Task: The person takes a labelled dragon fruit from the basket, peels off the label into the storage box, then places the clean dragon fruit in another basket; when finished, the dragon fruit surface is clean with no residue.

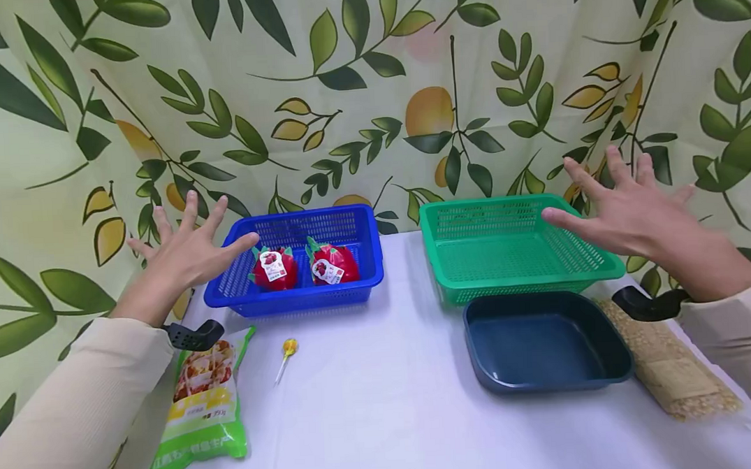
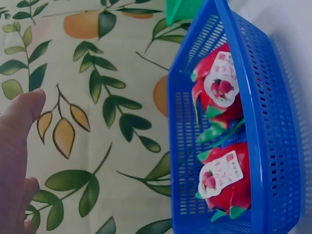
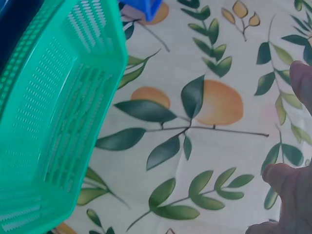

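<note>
My left hand (image 1: 187, 253) is raised with fingers spread, at the left end of the blue basket (image 1: 303, 302), and holds nothing. Two red dragon fruits (image 1: 275, 269) (image 2: 226, 183) with white labels lie in that basket. On the other side my right hand (image 1: 632, 213) hangs in the air, fingers spread and empty, by the right end of the green basket (image 1: 528, 282). No items show inside the green basket. The left wrist view has part of the left hand (image 2: 17, 146) at its left edge; the right wrist view has fingers of the right hand (image 3: 292, 190) at its right edge.
In front of the green basket stands a dark blue tray (image 1: 546, 386). A bag of grains (image 1: 677, 368) lies to its right. At the left are a green printed food bag (image 1: 203, 403) and a yellow lollipop (image 1: 289, 347). Behind everything hangs a leaf-patterned cloth (image 1: 356, 88).
</note>
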A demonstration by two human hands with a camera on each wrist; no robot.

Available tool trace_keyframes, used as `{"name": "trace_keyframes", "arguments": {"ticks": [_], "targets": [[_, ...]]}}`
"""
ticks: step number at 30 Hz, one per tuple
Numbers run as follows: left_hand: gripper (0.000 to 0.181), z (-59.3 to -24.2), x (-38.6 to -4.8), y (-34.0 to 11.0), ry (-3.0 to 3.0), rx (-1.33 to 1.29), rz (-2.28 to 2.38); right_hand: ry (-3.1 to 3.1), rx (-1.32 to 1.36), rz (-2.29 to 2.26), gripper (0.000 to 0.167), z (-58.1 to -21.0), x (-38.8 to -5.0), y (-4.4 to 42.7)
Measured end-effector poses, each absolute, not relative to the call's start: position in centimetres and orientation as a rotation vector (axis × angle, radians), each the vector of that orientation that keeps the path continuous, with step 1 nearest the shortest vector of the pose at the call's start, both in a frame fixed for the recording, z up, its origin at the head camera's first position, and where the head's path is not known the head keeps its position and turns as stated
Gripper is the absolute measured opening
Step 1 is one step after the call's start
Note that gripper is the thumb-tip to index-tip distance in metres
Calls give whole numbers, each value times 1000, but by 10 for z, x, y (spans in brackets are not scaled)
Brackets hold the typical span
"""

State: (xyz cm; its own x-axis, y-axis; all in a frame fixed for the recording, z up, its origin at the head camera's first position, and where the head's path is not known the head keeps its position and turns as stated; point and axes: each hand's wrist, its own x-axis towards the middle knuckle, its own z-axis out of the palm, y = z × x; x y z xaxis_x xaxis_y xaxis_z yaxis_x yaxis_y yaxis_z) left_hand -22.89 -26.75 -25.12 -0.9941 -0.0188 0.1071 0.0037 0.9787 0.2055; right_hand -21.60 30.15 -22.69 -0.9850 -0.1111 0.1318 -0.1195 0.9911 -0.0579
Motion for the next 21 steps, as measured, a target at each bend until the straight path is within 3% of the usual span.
{"name": "trace_keyframes", "arguments": {"ticks": [21], "targets": [[95, -288, -228, -280, -2927, -11, -358, -2995, 385, 223, 88, -233, -234, 242]]}}
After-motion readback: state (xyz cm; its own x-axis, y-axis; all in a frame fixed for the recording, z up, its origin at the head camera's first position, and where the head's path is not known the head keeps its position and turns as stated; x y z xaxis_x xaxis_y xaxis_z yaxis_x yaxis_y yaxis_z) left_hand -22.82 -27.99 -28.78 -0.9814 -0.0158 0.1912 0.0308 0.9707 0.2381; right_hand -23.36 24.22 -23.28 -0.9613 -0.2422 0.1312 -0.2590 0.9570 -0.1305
